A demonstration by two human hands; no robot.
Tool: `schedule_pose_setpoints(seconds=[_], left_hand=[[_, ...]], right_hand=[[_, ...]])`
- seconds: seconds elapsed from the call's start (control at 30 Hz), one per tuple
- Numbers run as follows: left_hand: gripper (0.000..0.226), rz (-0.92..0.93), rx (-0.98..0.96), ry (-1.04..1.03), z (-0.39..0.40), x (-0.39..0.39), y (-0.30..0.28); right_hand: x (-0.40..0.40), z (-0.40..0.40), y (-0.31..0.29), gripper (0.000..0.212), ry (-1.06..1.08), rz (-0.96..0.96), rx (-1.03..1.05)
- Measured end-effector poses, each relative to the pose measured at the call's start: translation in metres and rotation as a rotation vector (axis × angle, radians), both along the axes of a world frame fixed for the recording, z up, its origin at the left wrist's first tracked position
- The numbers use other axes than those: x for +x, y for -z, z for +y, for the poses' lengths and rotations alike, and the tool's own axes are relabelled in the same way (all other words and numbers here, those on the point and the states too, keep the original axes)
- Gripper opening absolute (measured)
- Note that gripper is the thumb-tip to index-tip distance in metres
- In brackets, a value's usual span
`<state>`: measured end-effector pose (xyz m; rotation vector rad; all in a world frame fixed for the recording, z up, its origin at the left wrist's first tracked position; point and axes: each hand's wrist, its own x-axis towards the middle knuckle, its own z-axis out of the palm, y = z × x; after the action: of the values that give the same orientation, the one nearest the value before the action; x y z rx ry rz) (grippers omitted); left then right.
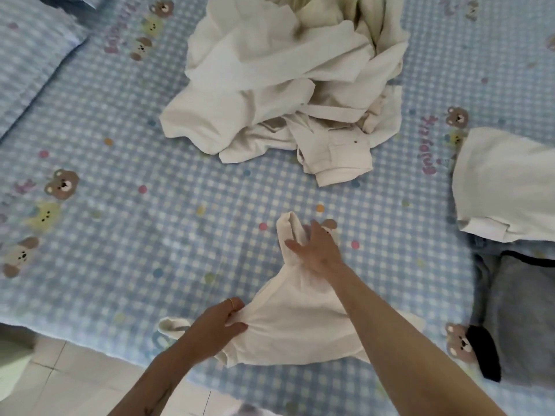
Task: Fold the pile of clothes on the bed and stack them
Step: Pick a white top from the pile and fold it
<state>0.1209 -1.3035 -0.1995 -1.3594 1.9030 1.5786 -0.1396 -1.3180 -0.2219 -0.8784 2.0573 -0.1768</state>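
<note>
Left hand: pinches a bunched edge of the small white cotton garment.
Right hand: fingers spread, pressing that garment flat near the bed's front edge.
Surface: blue checked bear-print bedsheet.
Pile: crumpled white clothes, farther back.
Stack: folded white and grey clothes, partly cut off at right.
Room: pale tiled floor.

Setting: home bedroom
Bed: fills most of the view, spread with a blue-and-white checked sheet printed with cartoon bears, coloured dots and pink lettering
Pillow: top left corner, in matching checked fabric
Floor: pale tiles with visible joints, beside the near edge of the bed
Laundry: loose heap of white clothes on the sheet; folded white and grey garments stacked at the right edge
</note>
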Motion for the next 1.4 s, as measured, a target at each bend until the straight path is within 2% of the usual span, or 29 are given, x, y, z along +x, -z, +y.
schedule_pose_setpoints(seconds=[0.03,0.07,0.13,0.17,0.27,0.3,0.37,0.47,0.53,0.6,0.63,0.7,0.77,0.83,0.87,0.93,1.0,1.07,1.13,1.23,1.3,1.4], left_hand=[[0.023,0.01,0.002,0.012,-0.002,0.0,-0.001],[0.023,0.015,0.004,0.031,-0.004,-0.001,-0.003],[0.021,0.02,0.032,0.045,-0.012,-0.001,-0.01],[0.02,0.019,0.066,0.054,-0.017,0.0,-0.014],[0.034,-0.055,0.094,0.191,-0.034,0.014,-0.033],[0.038,-0.108,0.036,0.262,-0.042,0.02,-0.04],[0.04,-0.224,-0.129,0.381,-0.055,0.034,-0.057],[0.036,-0.315,-0.41,0.409,-0.07,0.045,-0.086],[0.034,-0.341,-0.554,0.342,-0.078,0.046,-0.104],[0.031,-0.37,-0.715,0.427,-0.082,0.041,-0.127],[0.029,-0.326,-0.81,0.466,-0.082,0.039,-0.135],[0.033,-0.145,-0.968,0.382,-0.076,0.033,-0.151],[0.037,-0.093,-0.876,0.15,-0.065,0.024,-0.167],[0.047,-0.191,-0.726,-0.091,-0.057,0.022,-0.173],[0.053,-0.281,-0.701,-0.079,-0.056,0.021,-0.172],[0.049,-0.52,-0.724,0.186,-0.055,0.019,-0.17],[0.03,-0.668,-0.661,0.342,-0.049,0.015,-0.175],[0.023,-0.71,-0.569,0.365,-0.039,0.016,-0.172],[0.02,-0.615,-0.605,0.244,-0.032,0.02,-0.172],[0.012,-0.286,-0.735,-0.219,-0.026,0.025,-0.185],[0.018,-0.135,-0.682,-0.511,-0.026,0.023,-0.199],[0.019,0.148,-0.512,-0.803,-0.03,0.015,-0.226]], right_hand=[[0.005,-0.005,0.007,0.076,-0.06,0.06,0.042],[0.008,-0.007,0.013,0.066,-0.133,0.119,0.09],[0.009,-0.011,0.011,0.035,-0.174,0.094,0.122],[0.002,-0.012,0.005,0.026,-0.099,-0.003,0.068],[-0.039,-0.008,-0.044,0.014,0.356,-0.421,-0.2],[-0.057,-0.004,-0.069,0.015,0.441,-0.514,-0.299],[-0.092,0.008,-0.119,0.032,0.451,-0.578,-0.479],[-0.129,0.03,-0.184,0.047,0.39,-0.496,-0.556],[-0.141,0.046,-0.213,0.044,0.266,-0.314,-0.496],[-0.146,0.062,-0.232,0.034,0.235,-0.154,-0.453],[-0.145,0.068,-0.241,0.028,0.286,-0.136,-0.448],[-0.137,0.078,-0.254,0.025,0.399,-0.238,-0.426],[-0.125,0.084,-0.264,0.028,0.511,-0.484,-0.445],[-0.112,0.085,-0.274,0.027,0.656,-0.748,-0.529],[-0.106,0.085,-0.279,0.027,0.726,-0.861,-0.586],[-0.095,0.085,-0.289,0.025,0.808,-1.005,-0.664],[-0.087,0.087,-0.298,0.024,0.789,-1.026,-0.668],[-0.082,0.09,-0.309,0.028,0.72,-0.987,-0.641],[-0.081,0.093,-0.316,0.027,0.701,-0.94,-0.609],[-0.081,0.1,-0.326,0.027,0.718,-0.847,-0.568],[-0.08,0.107,-0.332,0.023,0.659,-0.729,-0.538],[-0.079,0.12,-0.342,0.014,0.517,-0.491,-0.496]])
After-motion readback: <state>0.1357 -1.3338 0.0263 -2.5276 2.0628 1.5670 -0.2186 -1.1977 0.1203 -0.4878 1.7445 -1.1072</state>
